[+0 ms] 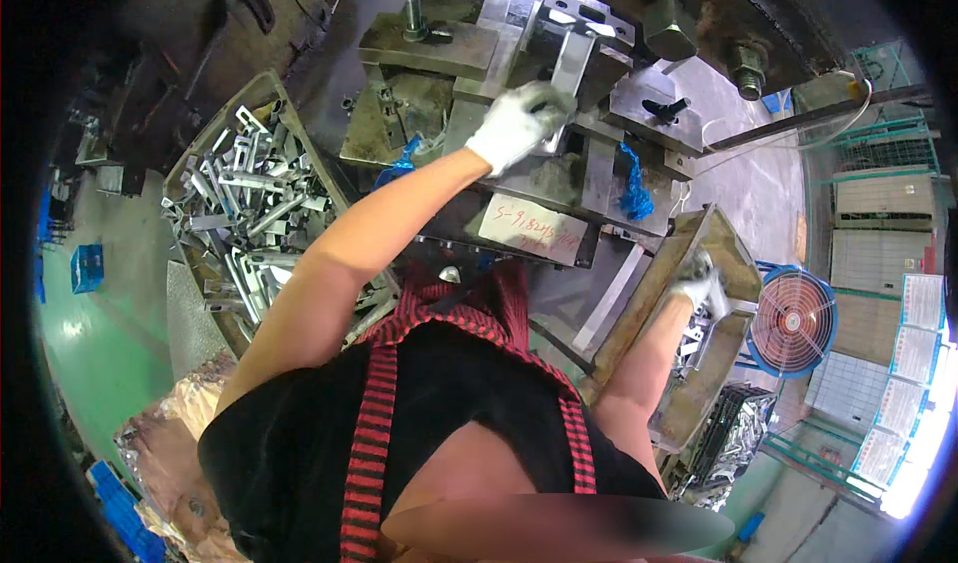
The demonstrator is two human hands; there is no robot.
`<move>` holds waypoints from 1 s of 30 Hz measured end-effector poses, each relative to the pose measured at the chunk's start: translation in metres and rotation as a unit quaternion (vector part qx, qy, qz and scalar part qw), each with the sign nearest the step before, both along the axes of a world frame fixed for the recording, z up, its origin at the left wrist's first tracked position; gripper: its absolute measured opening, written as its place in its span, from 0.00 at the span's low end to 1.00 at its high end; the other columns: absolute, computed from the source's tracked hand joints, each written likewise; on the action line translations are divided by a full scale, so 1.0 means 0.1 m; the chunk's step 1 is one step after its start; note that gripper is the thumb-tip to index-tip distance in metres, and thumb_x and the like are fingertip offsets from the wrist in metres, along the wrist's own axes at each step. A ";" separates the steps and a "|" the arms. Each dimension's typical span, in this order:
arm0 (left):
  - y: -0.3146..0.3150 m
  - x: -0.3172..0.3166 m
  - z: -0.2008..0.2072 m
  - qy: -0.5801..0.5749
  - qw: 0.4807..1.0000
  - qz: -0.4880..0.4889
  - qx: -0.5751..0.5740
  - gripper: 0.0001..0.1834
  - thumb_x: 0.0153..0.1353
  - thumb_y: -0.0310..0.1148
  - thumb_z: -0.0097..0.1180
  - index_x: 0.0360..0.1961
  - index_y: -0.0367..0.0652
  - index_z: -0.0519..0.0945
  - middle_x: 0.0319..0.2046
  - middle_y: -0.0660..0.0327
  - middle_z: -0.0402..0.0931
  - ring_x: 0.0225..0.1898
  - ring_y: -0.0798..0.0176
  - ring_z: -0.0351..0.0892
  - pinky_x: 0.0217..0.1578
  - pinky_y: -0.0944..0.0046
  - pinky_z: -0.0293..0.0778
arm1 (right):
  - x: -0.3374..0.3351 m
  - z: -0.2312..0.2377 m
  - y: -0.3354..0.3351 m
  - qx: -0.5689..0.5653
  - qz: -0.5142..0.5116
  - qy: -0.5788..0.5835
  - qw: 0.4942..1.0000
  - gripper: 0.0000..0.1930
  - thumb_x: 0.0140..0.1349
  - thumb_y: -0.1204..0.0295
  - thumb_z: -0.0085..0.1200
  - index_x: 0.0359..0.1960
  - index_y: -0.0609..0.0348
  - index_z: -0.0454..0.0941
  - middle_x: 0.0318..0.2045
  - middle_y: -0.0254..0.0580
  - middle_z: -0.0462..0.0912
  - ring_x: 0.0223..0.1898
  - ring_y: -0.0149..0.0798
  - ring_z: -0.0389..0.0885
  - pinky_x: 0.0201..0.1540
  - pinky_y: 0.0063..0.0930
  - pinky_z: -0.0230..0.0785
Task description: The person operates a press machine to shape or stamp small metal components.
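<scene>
My left hand [527, 122], in a white glove with darkened fingertips, is closed on a long, shiny metal strip [573, 62] at the die [539, 176] of the machine. The strip's far end lies over the tooling, and the fingers cover part of its near end. To the right, my right hand [702, 288], also gloved, reaches into a metal bin [639, 306] that holds several small metal parts [691, 349]. Motion blurs its fingers, so whether they grip a part does not show.
A large bin [334, 186] heaped with metal parts [264, 179] stands at left. Heavy bolts [670, 29] jut from the machine overhead. Blue rags [636, 189] hang by the die, above a handwritten card [534, 226]. A blue-rimmed fan [793, 320] stands beyond the right bin.
</scene>
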State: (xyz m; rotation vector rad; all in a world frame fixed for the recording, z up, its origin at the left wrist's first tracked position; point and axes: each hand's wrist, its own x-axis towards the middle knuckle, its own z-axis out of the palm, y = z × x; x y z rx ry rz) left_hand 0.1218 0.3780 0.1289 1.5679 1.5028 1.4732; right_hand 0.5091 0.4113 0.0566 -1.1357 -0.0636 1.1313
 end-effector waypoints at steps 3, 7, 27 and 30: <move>0.32 0.00 -0.20 -0.043 0.999 -0.010 -0.012 0.10 0.53 0.28 0.53 0.37 0.41 0.80 0.34 0.60 0.79 0.34 0.67 0.76 0.38 0.69 0.72 | 0.17 -0.17 -0.15 -0.054 0.068 -0.089 0.992 0.21 0.61 0.52 0.41 0.46 0.50 0.75 0.39 0.32 0.78 0.30 0.31 0.72 0.31 0.23 0.65; 0.46 -0.07 -0.47 -0.201 0.968 -0.087 -0.125 0.10 0.55 0.24 0.50 0.37 0.43 0.81 0.32 0.65 0.79 0.32 0.70 0.75 0.37 0.70 0.71 | -0.79 -0.15 -0.07 0.097 0.209 -0.411 0.882 0.14 0.60 0.71 0.50 0.46 0.61 0.75 0.40 0.38 0.78 0.38 0.31 0.75 0.38 0.26 0.71; -3.20 -1.98 -1.33 0.225 0.734 0.283 -0.576 0.19 0.51 0.42 0.56 0.42 0.43 0.78 0.39 0.46 0.77 0.43 0.48 0.77 0.42 0.54 0.73 | -3.02 0.23 0.68 0.201 0.378 -0.684 0.590 0.17 0.56 0.59 0.53 0.37 0.61 0.80 0.35 0.50 0.81 0.38 0.47 0.80 0.43 0.33 0.69; -3.09 -1.77 -1.59 0.333 0.672 0.155 -0.643 0.20 0.51 0.36 0.53 0.45 0.39 0.75 0.39 0.45 0.76 0.42 0.45 0.77 0.42 0.54 0.73 | -3.01 0.20 0.71 0.211 0.353 -0.703 0.581 0.17 0.56 0.59 0.54 0.36 0.61 0.80 0.34 0.50 0.82 0.37 0.47 0.80 0.43 0.32 0.69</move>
